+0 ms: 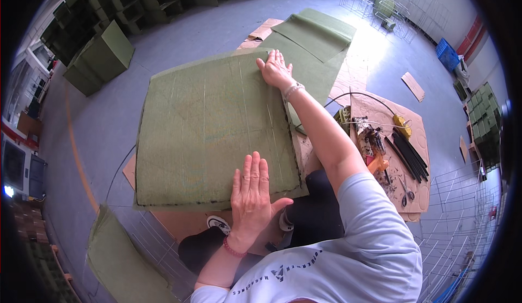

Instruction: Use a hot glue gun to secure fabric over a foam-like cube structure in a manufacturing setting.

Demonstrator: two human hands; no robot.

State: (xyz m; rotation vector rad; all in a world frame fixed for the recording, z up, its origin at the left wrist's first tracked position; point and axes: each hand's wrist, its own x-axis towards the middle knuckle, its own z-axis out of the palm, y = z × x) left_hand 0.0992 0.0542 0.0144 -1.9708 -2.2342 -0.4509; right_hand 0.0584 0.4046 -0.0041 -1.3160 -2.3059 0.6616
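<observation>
A large, roughly square panel covered in olive-green fabric (201, 123) lies tilted before me. Thin pale lines run under its cloth, and its edges carry a dark, uneven line. My left hand (252, 197) rests flat on the near edge, fingers together and stretched out, thumb held apart. At the far right corner, my right hand (276, 72) lies with fingers extended on the fabric. Neither hand grips anything. Beyond that corner, a folded green fabric sheet (312, 36) is spread over cardboard.
To the right, cardboard (418, 194) bears an orange glue gun (378, 164), black glue sticks (410, 156), scissors (406, 191) and a yellow power strip (401, 125) with cables. Wire grids (457, 205) stand at the right. Another green fabric piece (122, 259) lies lower left; green boxes (100, 58) stand far left.
</observation>
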